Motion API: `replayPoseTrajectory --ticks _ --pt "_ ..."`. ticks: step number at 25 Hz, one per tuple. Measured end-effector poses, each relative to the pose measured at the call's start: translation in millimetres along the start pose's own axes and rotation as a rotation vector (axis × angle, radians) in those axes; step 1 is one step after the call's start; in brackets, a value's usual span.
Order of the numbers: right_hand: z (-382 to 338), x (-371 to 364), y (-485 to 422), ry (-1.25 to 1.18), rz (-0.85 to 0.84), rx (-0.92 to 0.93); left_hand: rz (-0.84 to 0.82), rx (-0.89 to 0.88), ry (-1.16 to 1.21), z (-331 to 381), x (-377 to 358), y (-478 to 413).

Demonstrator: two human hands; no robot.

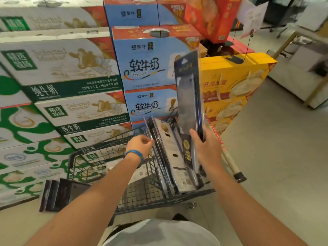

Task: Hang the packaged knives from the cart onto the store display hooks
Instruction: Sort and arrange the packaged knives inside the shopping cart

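Note:
My right hand (206, 148) grips the lower end of a long black packaged knife (189, 93) and holds it upright above the cart, its hang-hole end up. My left hand (141, 145), with a blue wristband, hovers over the cart with its fingers curled and holds nothing. Several more packaged knives (170, 153) stand on edge in the black wire cart (142, 190), just below both hands. No display hooks are visible.
Stacked milk cartons fill the left and centre: green-and-white ones (58, 71), blue ones (147, 64). A yellow carton stack (234, 82) stands right of the cart. Dark packages (58, 194) lie at the cart's left. Pale floor (275, 157) stretches to the right.

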State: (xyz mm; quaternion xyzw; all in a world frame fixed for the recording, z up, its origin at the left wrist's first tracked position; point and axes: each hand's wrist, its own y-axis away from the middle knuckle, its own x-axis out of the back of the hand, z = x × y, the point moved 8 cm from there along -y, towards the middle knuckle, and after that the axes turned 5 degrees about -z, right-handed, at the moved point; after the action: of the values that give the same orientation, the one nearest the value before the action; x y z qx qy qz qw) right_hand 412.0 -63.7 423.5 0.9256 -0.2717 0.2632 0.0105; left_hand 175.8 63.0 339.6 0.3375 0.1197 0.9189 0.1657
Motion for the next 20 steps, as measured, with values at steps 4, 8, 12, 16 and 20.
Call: replayPoseTrajectory --ticks 4,8,12,16,20 --pt "43 -33 19 0.262 -0.124 -0.144 -0.121 0.176 0.089 -69 -28 19" --pt "75 -77 17 0.588 -0.351 -0.362 -0.321 0.181 0.085 -90 -49 32" --pt "95 -110 2 0.748 -0.506 -0.522 -0.453 0.227 0.26 -101 -61 52" --pt "100 -126 -15 0.717 -0.462 -0.448 -0.432 0.261 0.419 -126 -50 65" --pt "97 -138 0 0.513 -0.345 -0.309 -0.338 0.438 0.509 -180 -19 74"
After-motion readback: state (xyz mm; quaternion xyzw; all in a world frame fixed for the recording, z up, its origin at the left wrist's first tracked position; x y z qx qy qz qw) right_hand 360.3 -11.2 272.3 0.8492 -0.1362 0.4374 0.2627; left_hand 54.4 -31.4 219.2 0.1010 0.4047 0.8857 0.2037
